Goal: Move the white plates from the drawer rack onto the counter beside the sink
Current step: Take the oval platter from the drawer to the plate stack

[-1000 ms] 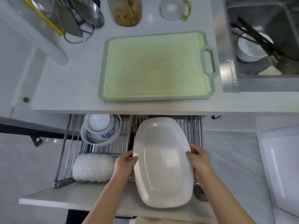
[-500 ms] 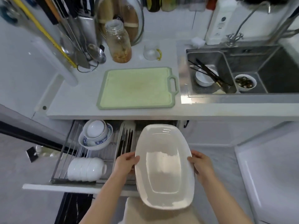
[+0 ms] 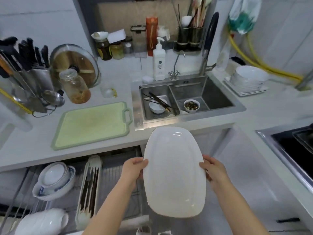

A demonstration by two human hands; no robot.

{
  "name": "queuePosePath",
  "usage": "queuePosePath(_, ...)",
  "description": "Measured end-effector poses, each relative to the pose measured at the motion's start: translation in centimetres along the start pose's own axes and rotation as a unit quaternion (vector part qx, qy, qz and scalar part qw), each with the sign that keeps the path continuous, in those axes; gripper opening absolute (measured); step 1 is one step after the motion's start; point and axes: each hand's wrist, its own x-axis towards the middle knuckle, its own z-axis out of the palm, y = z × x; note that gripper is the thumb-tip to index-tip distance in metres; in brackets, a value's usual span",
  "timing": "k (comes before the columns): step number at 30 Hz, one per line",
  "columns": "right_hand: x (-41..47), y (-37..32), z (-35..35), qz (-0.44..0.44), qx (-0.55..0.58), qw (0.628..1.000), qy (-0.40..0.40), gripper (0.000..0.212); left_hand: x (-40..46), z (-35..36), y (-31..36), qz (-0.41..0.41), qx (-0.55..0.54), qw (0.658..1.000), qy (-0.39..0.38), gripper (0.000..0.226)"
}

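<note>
plate (image 3: 174, 173) lifted clear of rack (image 3: 116, 177), fingers hidden underneath

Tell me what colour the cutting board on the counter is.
Pale green, seen in the head view: the cutting board.

White table (image 3: 42, 136) runs along the wall and turns right past the sink (image 3: 220, 92). Left stretch: green cutting board (image 3: 91, 124) lying flat, glass jar (image 3: 75, 87) behind it, small clear cup (image 3: 108, 91) beside the jar, knife block (image 3: 39, 78) at far left. Back edge: white pump bottle (image 3: 159, 63), jars (image 3: 110, 50). Right of sink: stack of white plates (image 3: 249, 79) on a tray. Below the table edge, open drawer rack (image 3: 118, 175) carries bowls (image 3: 54, 180) and a chopstick tray (image 3: 89, 189).
</note>
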Motion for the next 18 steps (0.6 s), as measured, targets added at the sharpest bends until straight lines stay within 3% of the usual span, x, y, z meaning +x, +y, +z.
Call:
queuePosePath(15, 6.1, -9.1, -10.4, -0.055, 0.097, 0.977, 0.182, 0.035, 9.5, 19.8, 11.5, 0.045, 0.114, 0.974, -0.190, 0.016)
queuePosePath(18, 7.5, -10.6, -11.4, -0.050, 0.107, 0.970, 0.213, 0.038, 11.1, 23.4, 14.2, 0.044, 0.122, 0.962, -0.240, 0.024)
